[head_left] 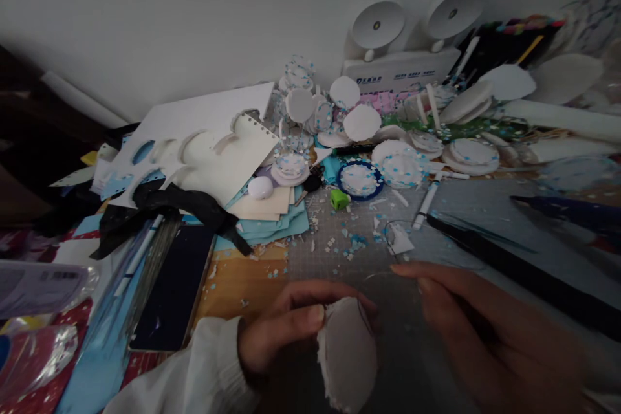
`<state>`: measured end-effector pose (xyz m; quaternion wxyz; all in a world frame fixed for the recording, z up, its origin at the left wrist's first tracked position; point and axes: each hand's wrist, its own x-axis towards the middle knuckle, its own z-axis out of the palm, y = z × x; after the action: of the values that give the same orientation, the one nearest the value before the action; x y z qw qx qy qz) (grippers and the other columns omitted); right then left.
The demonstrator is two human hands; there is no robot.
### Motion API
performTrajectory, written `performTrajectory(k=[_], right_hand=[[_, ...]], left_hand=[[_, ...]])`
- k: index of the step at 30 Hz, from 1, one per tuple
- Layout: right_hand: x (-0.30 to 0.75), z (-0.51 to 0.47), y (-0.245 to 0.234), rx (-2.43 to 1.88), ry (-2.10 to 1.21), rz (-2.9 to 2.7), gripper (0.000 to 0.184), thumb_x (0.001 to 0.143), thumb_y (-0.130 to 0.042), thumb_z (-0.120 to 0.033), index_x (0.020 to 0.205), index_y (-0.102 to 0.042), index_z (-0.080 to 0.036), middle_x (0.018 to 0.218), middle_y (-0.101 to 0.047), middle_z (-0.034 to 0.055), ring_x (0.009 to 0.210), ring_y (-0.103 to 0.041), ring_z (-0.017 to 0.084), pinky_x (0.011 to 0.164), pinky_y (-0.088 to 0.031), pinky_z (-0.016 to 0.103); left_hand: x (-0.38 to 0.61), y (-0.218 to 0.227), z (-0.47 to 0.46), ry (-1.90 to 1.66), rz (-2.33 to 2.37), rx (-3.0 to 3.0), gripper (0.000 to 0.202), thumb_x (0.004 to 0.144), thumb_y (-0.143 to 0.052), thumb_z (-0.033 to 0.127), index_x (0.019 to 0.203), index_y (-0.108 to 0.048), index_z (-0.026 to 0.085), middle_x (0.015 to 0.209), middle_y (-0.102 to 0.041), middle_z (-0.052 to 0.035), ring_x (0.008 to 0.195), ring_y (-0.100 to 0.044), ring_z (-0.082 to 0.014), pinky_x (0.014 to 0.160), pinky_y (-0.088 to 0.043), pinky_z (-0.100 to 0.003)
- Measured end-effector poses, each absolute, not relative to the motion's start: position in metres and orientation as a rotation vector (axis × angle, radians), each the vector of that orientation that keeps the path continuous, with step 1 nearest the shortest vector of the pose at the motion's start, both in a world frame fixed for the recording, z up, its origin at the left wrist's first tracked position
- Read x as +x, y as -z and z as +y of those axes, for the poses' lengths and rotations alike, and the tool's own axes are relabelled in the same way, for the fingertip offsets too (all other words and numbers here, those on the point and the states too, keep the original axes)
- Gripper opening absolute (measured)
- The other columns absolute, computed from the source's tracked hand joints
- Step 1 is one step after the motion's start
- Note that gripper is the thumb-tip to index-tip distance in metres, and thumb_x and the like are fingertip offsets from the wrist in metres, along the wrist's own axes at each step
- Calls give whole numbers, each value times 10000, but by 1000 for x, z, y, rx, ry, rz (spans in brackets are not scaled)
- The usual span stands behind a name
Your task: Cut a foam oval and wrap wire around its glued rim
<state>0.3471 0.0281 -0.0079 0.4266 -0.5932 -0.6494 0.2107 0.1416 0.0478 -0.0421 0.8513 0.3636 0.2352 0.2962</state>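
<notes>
Showing a plain white face, the tilted disc (352, 356) looks ragged-edged.

Through the head view, I see my left hand (286, 326) gripping a white disc (350, 356) and my right hand (485, 330) pinching a thin strand (378, 274). Beyond them, scraps litter the grey mat (323, 226) near a small green object (339, 200).

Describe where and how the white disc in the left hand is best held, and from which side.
By its upper-left rim, probably from the left, as the left hand does: thumb on the near edge, fingers behind. The white disc looks flat, its broad face turned to the camera, so a pinch across its thickness should suit and leaves most of that face uncovered.
</notes>
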Motion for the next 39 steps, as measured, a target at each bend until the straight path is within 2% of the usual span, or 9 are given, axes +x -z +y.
performTrajectory(k=[5, 8, 13, 16, 18, 23, 29, 34, 39], right_hand=[[349, 29, 9, -1484, -518, -1640, 165, 898, -526, -325, 965, -674, -355, 810, -754, -54, 553, -676, 139, 392, -454, 210], [353, 27, 9, -1451, -463, -1733, 156, 909, -514, -307, 985, -650, -319, 784, -745, -35, 561, -678, 134, 421, -487, 196], [356, 29, 6, -1152, -155, -2084, 204, 964, -402, -279, 1067, -574, -239, 712, -729, -15, 539, -680, 115, 464, -522, 189], [350, 32, 1, -1026, -65, -2189, 246, 1003, -289, -223, 1025, -534, -204, 526, -640, -53, 395, -605, 104, 388, -467, 214], [347, 33, 0, -998, -59, -2195, 253, 1011, -263, -210, 1015, -516, -203, 478, -596, -68, 360, -574, 105, 369, -442, 230], [348, 32, 5, -1023, -129, -2136, 222, 1016, -304, -221, 1104, -503, -178, 522, -616, -53, 447, -615, 105, 465, -469, 235], [348, 37, 6, -998, 27, -2344, 346, 1015, -240, -235, 1033, -576, -155, 438, -527, -63, 319, -483, 105, 323, -316, 277], [345, 30, 13, -853, 27, -2352, 295, 992, -358, -207, 1065, -638, -148, 466, -531, -65, 361, -485, 112, 372, -287, 310], [344, 25, 18, -801, -6, -2344, 279, 997, -357, -189, 1054, -629, -166, 507, -564, -68, 389, -474, 106, 398, -293, 310]], left_hand=[[141, 43, 48, -629, 497, 773, 567, 805, -585, 556, 1147, -641, 107, 968, -668, -119, 841, -641, -205, 746, -465, -278], [141, 42, 49, -631, 513, 793, 541, 809, -588, 541, 1142, -639, 118, 975, -659, -111, 845, -632, -199, 760, -457, -280], [141, 39, 50, -620, 521, 815, 485, 809, -623, 489, 1150, -644, 146, 1031, -648, -88, 910, -598, -179, 797, -434, -253], [141, 38, 50, -652, 566, 837, 442, 838, -602, 471, 1152, -656, 165, 1073, -652, -76, 953, -592, -175, 838, -425, -247], [141, 38, 50, -684, 589, 885, 432, 853, -583, 472, 1145, -666, 164, 1112, -651, -83, 987, -584, -180, 857, -422, -244], [140, 39, 50, -717, 589, 932, 416, 872, -556, 463, 1146, -676, 173, 1123, -660, -89, 1024, -579, -196, 895, -409, -263], [141, 42, 47, -739, 599, 861, 415, 868, -551, 471, 1123, -686, 172, 1072, -673, -97, 961, -603, -207, 841, -429, -282], [143, 40, 48, -727, 645, 872, 513, 836, -568, 524, 1118, -672, 108, 1034, -655, -128, 928, -596, -225, 809, -435, -296], [143, 39, 50, -714, 629, 914, 533, 836, -555, 544, 1118, -665, 105, 989, -646, -117, 863, -589, -199, 773, -432, -280]])
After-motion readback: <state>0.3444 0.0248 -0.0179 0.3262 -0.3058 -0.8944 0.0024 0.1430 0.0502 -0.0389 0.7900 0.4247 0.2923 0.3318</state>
